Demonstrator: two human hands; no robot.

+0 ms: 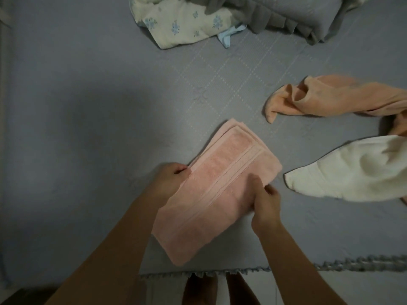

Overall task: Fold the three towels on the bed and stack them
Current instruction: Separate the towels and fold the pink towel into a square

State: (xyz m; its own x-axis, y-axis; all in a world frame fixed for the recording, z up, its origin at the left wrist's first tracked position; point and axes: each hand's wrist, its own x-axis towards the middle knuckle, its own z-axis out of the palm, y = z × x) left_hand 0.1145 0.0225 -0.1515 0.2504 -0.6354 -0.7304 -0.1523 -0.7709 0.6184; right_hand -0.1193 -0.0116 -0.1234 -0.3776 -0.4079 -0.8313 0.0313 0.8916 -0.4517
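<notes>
A pink towel [217, 190] lies folded into a long strip on the grey-blue bed, running diagonally from near the front edge toward the middle. My left hand [170, 179] pinches its left long edge about midway. My right hand [265, 199] grips the right long edge, thumb on top of the cloth. An orange towel [334, 97] lies crumpled and unfolded at the right. A white towel [352, 170] lies loosely spread below it, close to the pink towel's far right corner.
The grey-blue quilted bedspread [110, 106] covers the bed; its ruffled front edge [330, 264] runs along the bottom. A floral pillowcase [176, 20] and a grey ruffled pillow [297, 16] are heaped at the far side. My feet [220, 289] show below the edge.
</notes>
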